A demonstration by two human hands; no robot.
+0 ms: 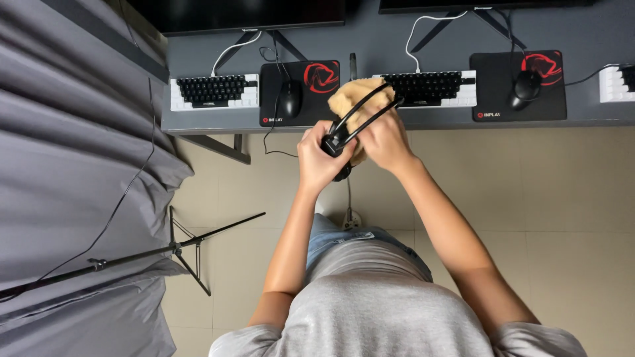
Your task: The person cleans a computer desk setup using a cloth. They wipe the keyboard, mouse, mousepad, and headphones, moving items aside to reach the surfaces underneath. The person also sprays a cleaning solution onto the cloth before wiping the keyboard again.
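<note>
Headset [360, 116]: one, black, above desk [397, 39] front edge; left hand [319, 158] clamped on its earcup end. Cloth [350, 99]: one, tan, clutched in right hand [385, 139] against headband. On desk: three keyboards, two mice, two mousepads.

1. A grey table [397, 26] runs across the top, carrying keyboards, mice and black mouse pads
2. Below the table lies a beige tiled floor [569, 218]
3. Left of the table hangs a grey pleated curtain [66, 165], with a black stand [178, 246] at its foot
</note>
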